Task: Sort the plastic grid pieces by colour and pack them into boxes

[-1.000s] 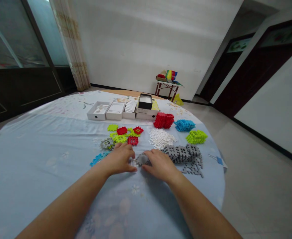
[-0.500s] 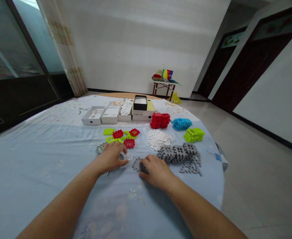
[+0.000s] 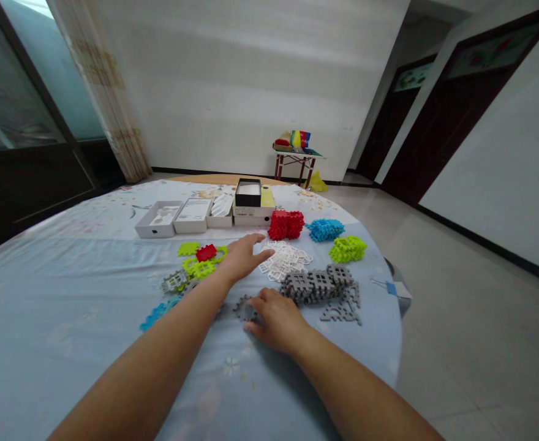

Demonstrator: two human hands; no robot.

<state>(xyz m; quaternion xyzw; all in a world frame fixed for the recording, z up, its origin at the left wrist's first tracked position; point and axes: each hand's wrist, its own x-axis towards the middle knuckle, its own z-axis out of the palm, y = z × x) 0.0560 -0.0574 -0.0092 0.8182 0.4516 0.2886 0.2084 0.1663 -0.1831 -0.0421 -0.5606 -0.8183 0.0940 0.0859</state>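
My left hand (image 3: 246, 257) is stretched forward with thumb and fingers apart, nothing visible between them. Its fingertips are at the left side of a pile of thin white plastic squares (image 3: 285, 260). Lower down, my right hand (image 3: 276, 321) rests near the tablecloth, its fingers curled at the right edge of a grey notched building piece (image 3: 243, 308). My left forearm partly hides blue notched pieces (image 3: 158, 313) and grey ones. Beyond it lie lime-green pieces (image 3: 200, 268), a red tile (image 3: 206, 252) and a grey window tile (image 3: 174, 281).
Stacked grey tiles (image 3: 313, 285) stand right of my right hand, with grey triangular pieces (image 3: 343, 311) beside them. Red (image 3: 285, 225), blue (image 3: 325, 229) and lime-green stacks (image 3: 347, 249) are farther back. Open white boxes (image 3: 159, 228) and a black box (image 3: 248, 199) line the far side.
My left hand has moved forward and right, from the coloured pieces to the white pile. My right hand stays by the grey piece. The view has shifted slightly.
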